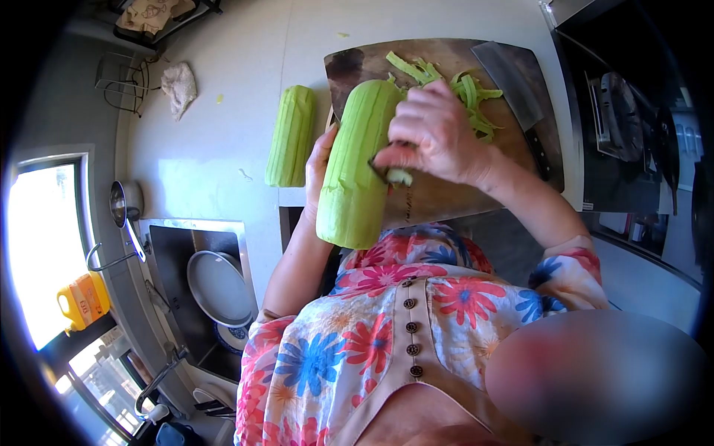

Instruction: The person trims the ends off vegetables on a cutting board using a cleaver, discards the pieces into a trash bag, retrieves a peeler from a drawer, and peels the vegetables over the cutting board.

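Note:
A long pale-green gourd (357, 163), its skin pared into lengthwise strips, is held up in front of my body, slightly tilted. My left hand (320, 165) is closed around its left side, with part of the fingers hidden behind it. Against the gourd's right side, my right hand (435, 134) is closed on a dark peeler (379, 169), mostly covered by the fingers. A curl of peel (400, 177) hangs by the peeler. Green peelings (476, 97) lie on the wooden cutting board (439, 197) beyond my right hand.
A second peeled gourd (291, 137) lies on the counter (223, 111) to the left. A cleaver (509, 85) rests on the board's right part. Farther left are a cloth (178, 89), a sink with a round pan (219, 286), and a small pot (126, 203).

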Demonstrator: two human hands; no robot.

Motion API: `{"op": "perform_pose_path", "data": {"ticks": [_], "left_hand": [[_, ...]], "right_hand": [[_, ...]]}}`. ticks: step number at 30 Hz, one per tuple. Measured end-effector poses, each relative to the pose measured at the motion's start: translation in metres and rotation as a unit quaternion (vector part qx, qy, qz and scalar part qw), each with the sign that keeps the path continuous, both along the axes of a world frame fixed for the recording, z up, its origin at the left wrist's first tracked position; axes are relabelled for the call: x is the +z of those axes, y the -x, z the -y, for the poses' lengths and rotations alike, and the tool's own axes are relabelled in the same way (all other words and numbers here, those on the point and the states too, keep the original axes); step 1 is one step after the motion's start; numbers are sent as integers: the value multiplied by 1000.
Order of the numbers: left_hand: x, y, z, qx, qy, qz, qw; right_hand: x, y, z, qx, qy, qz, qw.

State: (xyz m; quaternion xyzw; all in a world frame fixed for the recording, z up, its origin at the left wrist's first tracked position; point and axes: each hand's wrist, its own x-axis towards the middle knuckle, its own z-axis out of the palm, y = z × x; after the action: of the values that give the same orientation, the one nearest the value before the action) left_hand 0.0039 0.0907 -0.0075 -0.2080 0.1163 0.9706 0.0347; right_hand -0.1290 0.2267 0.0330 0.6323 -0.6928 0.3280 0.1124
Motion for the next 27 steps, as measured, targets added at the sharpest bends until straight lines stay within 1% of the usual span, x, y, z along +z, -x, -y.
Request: {"op": "perform_pose_path", "data": {"ticks": [1, 4, 7, 8, 10, 11, 12, 13, 14, 17, 20, 21, 22, 23, 26, 27], "left_hand": [[4, 2, -3, 39, -26, 35, 998], [8, 3, -5, 49, -24, 52, 997], [6, -4, -7, 21, 44, 82, 995], [4, -8, -6, -6, 60, 48, 997], [-2, -18, -5, -62, 90, -19, 994], [0, -21, -7, -75, 48, 4, 996], [0, -27, -7, -81, 49, -36, 995], [-2, -33, -6, -88, 53, -78, 992], [0, -33, -5, -95, 55, -121, 987], [10, -31, -11, -52, -24, -15, 998], [-6, -21, -5, -48, 19, -59, 997], [-10, -18, -2, -55, 21, -55, 997], [-13, -16, 3, -61, 23, -51, 997], [-15, -14, 5, -67, 25, -48, 996], [-3, -3, 1, -14, 31, -19, 999], [3, 1, -2, 12, 12, 17, 1000]], "right_hand": [[2, -7, 1, 20, 7, 15, 1000], [8, -11, 4, 41, 33, 13, 999], [-4, 5, 7, 36, 10, -1, 999], [-9, 15, 7, 29, 1, -10, 1000], [-17, 49, 0, -45, -37, 33, 998], [-23, 68, -4, -53, -28, 110, 992], [-32, 92, -12, -116, -75, -29, 990], [-44, 106, -23, -144, -88, 21, 985], [-44, 108, -25, -170, -102, 70, 978], [-39, 103, -28, -175, -84, 121, 974], [-27, 83, -17, -101, -1, 34, 994], [-21, 70, -14, -63, 25, 22, 997], [-17, 55, -14, -77, -16, -5, 997], [-13, 40, -13, -48, -21, 1, 999], [-2, 5, -7, 13, -13, 16, 1000], [-1, 0, -4, 30, -7, 21, 999]]}}
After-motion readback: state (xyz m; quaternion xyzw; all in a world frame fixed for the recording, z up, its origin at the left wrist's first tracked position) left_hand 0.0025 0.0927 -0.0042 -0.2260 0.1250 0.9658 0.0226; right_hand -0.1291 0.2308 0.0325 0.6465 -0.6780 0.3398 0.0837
